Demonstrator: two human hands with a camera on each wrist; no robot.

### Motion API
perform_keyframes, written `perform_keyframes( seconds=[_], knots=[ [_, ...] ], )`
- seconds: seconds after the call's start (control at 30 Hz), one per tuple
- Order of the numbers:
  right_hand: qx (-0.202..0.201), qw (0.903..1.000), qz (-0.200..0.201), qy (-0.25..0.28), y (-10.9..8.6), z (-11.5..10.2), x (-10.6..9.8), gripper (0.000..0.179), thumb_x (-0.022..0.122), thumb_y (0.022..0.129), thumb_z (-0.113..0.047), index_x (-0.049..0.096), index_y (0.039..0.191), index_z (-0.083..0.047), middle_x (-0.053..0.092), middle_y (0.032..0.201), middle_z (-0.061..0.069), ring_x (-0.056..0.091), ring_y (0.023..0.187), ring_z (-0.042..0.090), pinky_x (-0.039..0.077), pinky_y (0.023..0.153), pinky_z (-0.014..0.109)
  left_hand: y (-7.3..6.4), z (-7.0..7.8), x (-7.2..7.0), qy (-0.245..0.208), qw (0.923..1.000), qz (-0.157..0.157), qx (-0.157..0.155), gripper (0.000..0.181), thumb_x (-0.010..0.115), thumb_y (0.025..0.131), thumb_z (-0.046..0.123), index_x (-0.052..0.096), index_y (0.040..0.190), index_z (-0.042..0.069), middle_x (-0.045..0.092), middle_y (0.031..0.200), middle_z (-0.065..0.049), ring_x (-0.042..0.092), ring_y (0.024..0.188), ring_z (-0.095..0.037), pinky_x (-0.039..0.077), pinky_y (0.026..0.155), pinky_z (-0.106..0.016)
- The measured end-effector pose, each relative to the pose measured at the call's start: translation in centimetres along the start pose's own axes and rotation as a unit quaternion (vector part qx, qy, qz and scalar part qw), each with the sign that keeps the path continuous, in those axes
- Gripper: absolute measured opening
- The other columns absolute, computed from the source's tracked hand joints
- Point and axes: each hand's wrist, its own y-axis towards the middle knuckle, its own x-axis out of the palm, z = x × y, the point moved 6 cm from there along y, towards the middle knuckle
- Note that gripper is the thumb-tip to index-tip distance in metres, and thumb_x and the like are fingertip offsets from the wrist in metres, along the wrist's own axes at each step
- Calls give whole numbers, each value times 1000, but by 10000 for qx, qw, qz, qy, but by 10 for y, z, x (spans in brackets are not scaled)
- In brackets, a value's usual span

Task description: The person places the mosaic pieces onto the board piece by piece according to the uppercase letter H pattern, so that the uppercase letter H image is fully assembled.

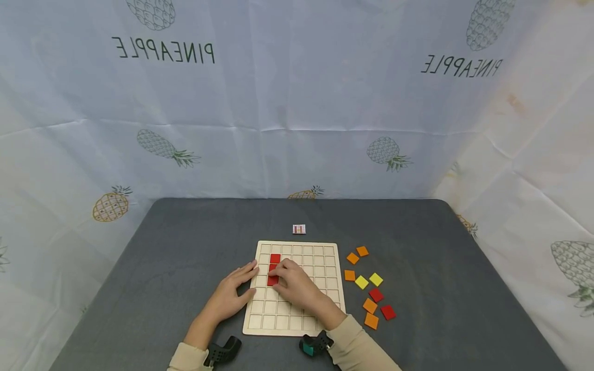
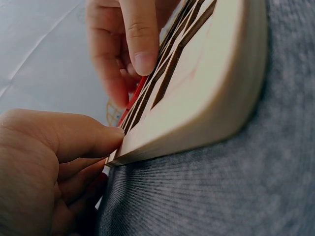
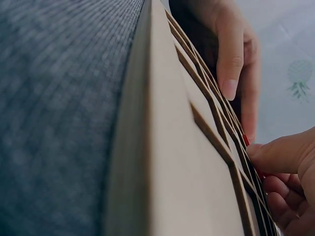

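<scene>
A pale wooden grid board [image 1: 297, 330] lies on the table. In its upper left part a short column of red square tiles [image 1: 275, 258] sits in the grid. My right hand [image 1: 297, 285] reaches over the board, its thumb and fingertips at the lowest red tile [image 1: 273, 281], which they pinch at its edges. Other tiles are partly hidden by the fingers. At the board's left edge rests my left hand [image 1: 228, 294], its thumb and fingers spread and touching the rim. The left wrist view shows that thumb [image 2: 106, 137] against the board's edge.
Loose orange tiles [image 1: 369, 305], yellow tiles [image 1: 376, 279] and red tiles [image 1: 388, 312] are scattered right of the board. Behind the board lies a small patterned card [image 1: 299, 229]. The dark grey table [image 1: 417, 237] ends at a pineapple-print curtain [image 1: 287, 154].
</scene>
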Motion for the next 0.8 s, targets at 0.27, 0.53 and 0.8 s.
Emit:
perform_keyframes(
  seconds=[0.27,0.53,0.8],
  knots=[
    [66,9999,34,156,-4,0,-4,28,66,88,-18,68,115,-12,58,105,-3,52,88,6,51,79,19,-1,1,0,-26,10000,42,-16,51,67,85,17,56,134,7,46,145,-5,42,134,-30,32,112,-51],
    [176,9989,216,386,-14,4,-25,30,66,87,-14,66,118,-9,62,112,0,62,99,15,55,84,25,-1,2,2,25,10000,75,-12,51,67,84,16,56,133,6,47,145,-6,43,133,-30,32,113,-50],
    [198,9964,579,595,-34,18,-51,32,69,86,-12,66,117,-7,64,114,2,62,104,18,57,86,34,0,4,-2,63,9999,91,88,51,67,85,18,55,133,4,47,144,-9,44,133,-31,32,113,-51]
  ],
)
